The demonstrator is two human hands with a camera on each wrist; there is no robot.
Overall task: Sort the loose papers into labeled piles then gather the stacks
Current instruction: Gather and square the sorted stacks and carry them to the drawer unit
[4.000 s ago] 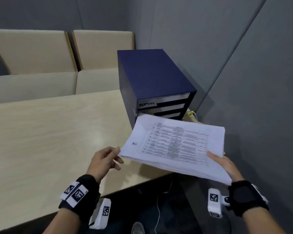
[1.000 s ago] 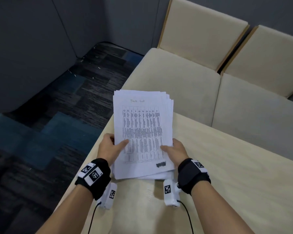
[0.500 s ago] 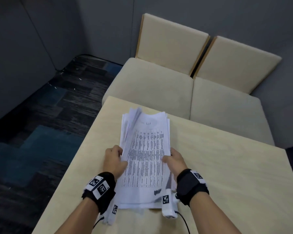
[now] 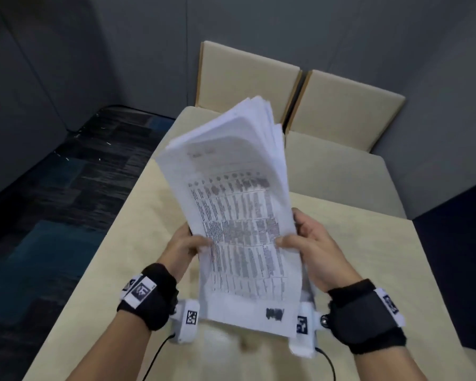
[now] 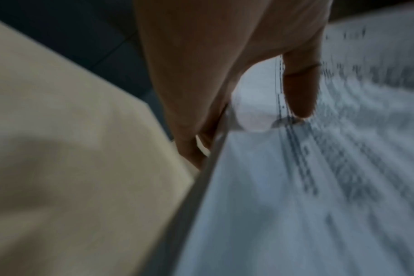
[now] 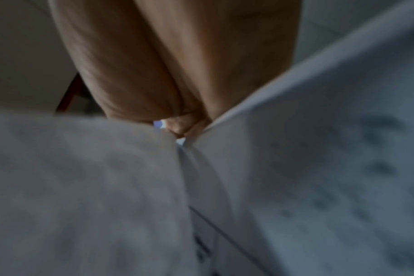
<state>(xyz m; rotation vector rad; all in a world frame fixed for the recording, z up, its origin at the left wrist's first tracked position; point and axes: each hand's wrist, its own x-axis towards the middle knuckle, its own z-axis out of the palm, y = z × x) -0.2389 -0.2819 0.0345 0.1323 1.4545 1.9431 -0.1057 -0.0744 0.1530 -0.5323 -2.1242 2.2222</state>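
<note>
A thick stack of white printed papers (image 4: 239, 215) stands nearly upright, its lower edge down at the light wooden table (image 4: 368, 270). The top sheet carries a printed grid of text. My left hand (image 4: 184, 243) grips the stack's left edge, thumb on the front sheet (image 5: 300, 89), fingers behind. My right hand (image 4: 305, 240) grips the right edge the same way. The upper sheets fan apart at the top. In the right wrist view the papers (image 6: 319, 177) fill the frame, blurred.
A beige two-seat bench (image 4: 341, 166) with two back cushions stands beyond the table's far edge. Grey partition walls (image 4: 121, 50) close the booth. Dark patterned carpet (image 4: 52, 202) lies past the table's left edge.
The stack has been raised from lying flat on the table to standing nearly upright between both hands. Earlier still, I carried it away from the blue drawer box.
</note>
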